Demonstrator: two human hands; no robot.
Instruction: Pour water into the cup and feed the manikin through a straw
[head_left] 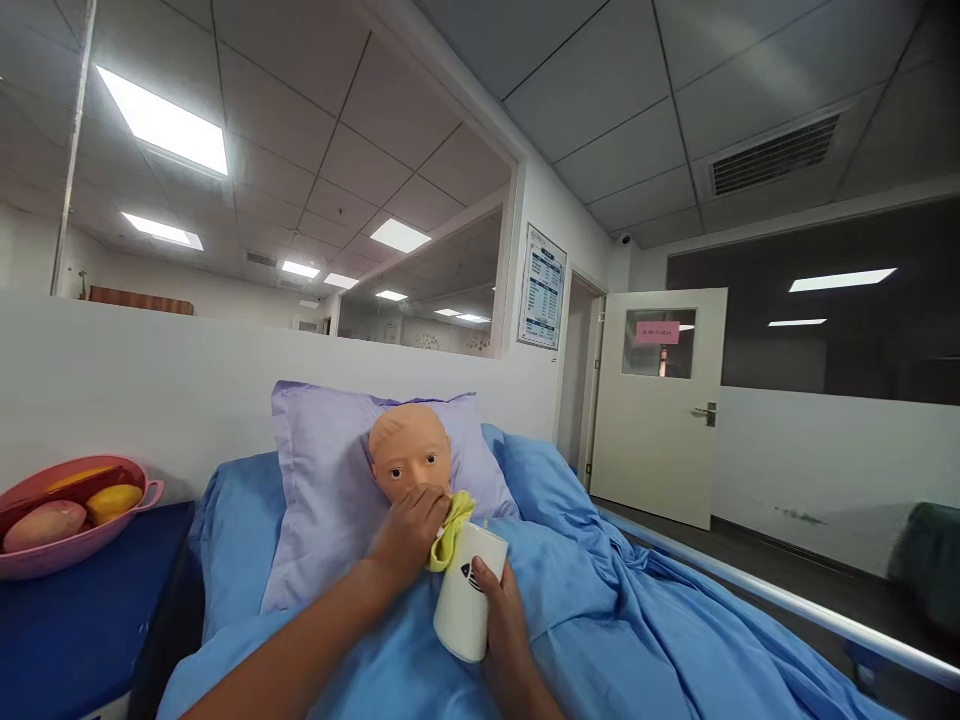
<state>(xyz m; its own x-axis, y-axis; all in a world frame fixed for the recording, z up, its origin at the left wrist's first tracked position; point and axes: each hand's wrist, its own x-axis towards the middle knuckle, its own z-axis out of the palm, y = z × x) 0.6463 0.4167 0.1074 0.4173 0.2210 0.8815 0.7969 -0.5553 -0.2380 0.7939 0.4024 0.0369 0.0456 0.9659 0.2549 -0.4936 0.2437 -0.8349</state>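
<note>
A training manikin's head (pixel 410 440) rests on a lilac pillow (pixel 322 480). My left hand (pixel 416 525) is closed at the manikin's mouth and chin, covering them, with a yellow cloth (pixel 454 525) bunched in its fingers and hanging out on the right. In my right hand (pixel 506 605) is a white cup (pixel 466 600) with a dark logo, tilted a little and gripped from its right side. The cup's upper rim touches or nearly touches the cloth; its inside is hidden. Below the chin, the manikin's body is under a blue cover (pixel 585 620).
On the left, a pink basket (pixel 82 560) holding fruit stands on a dark blue bedside cabinet (pixel 67 640). A pale bed rail (pixel 750 600) runs along the right side. Beyond it stands an open door (pixel 660 450). A low white wall (pixel 187 380) backs the bed.
</note>
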